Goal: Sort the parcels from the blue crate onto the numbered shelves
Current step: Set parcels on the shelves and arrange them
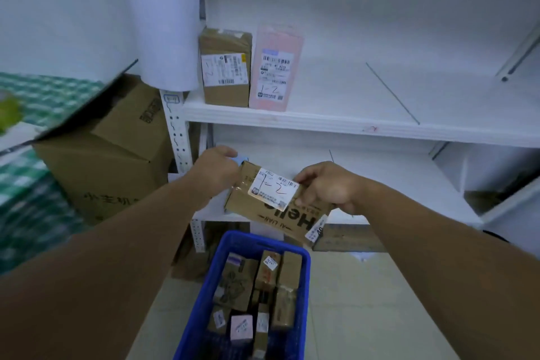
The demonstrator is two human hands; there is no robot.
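Partly hidden parcel [271,202], hands [217,168] gripping

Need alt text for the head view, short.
Both hands, left hand and right hand, hold a cardboard parcel labelled 1-2 above a blue crate of parcels. Two parcels, brown and pink, stand on the white shelf.

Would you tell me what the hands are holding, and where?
A cardboard parcel marked 1-2: left hand at its far-left corner, right hand on its right edge.
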